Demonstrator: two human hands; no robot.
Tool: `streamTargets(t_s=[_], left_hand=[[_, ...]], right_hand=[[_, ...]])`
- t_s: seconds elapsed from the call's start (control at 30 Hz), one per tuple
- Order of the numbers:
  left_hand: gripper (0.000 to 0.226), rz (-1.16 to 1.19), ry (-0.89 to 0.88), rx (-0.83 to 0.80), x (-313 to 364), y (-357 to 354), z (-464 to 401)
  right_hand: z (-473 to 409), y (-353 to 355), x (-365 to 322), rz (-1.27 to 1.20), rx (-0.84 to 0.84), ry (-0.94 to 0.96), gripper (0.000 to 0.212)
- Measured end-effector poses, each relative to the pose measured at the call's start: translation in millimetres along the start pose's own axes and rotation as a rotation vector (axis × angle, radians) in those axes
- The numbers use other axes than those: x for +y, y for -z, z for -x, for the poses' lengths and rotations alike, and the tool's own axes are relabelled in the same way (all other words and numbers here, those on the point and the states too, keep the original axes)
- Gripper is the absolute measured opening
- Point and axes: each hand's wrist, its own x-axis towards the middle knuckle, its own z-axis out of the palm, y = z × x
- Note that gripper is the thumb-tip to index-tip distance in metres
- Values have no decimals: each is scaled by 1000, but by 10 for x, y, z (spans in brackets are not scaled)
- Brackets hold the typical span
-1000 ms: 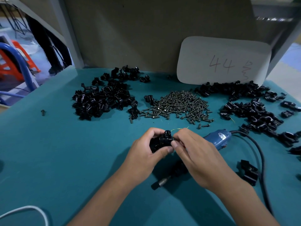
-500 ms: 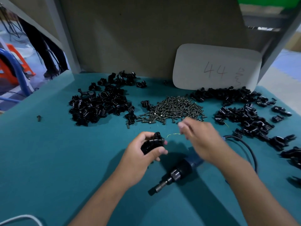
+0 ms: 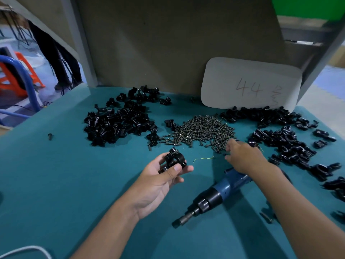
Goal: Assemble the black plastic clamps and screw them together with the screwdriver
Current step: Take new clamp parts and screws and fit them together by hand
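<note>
Teal table [image 3: 74,184], clamp [image 3: 174,158] in left hand [image 3: 158,182]

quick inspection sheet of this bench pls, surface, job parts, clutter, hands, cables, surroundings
surface: teal mat covers the bench.
job's things: assembled black clamp in the left hand; screw pile mid-bench; clamp-part heaps at left and right; blue electric screwdriver lying flat, bit toward the near edge.
clutter: stray screw far left; thin yellow-green wire scrap; white card marked 44.
grippers: left hand grips the clamp; right hand reaches at the screw pile's near edge, grasp not visible.
cables: white cable at the near left corner.
surroundings: brown backboard; orange stool beyond the bench.
</note>
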Motion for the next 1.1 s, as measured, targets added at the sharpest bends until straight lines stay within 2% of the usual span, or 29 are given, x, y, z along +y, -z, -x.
streamTargets(t_s=[0.07, 0.2, 0.37, 0.47, 0.57, 0.67, 0.73, 0.8, 0.97, 1.1], left_hand=[[44, -6, -2, 8, 0, 9, -3], [53, 33, -9, 24, 10, 8, -3], [46, 30, 1, 17, 15, 23, -2], [50, -27, 2, 24, 2, -1, -6], [41, -74, -5, 39, -13, 2, 0], [42, -119, -4, 55, -11, -2, 8], [44, -133, -3, 58, -6, -3, 9], [44, -128, 2, 60, -2, -1, 11], [43, -123, -3, 33, -15, -2, 11], [45, -145, -11, 1, -37, -24, 10]], right_hand=[[2, 22, -23, -64, 7, 57, 29], [-82, 38, -68, -139, -32, 44, 15], [-182, -6, 17, -230, 2, 3, 25], [-228, -44, 48, -210, -22, 1, 15], [-224, -67, 38, -179, 11, 19, 3], [-159, -33, 36, -235, 93, 19, 6], [-54, 44, -4, -318, 184, 40, 13], [164, 160, -79, -506, 273, 72, 16], [857, 294, -447, -1016, 304, 282, 11], [1047, 199, -665, -975, 389, 383, 21]])
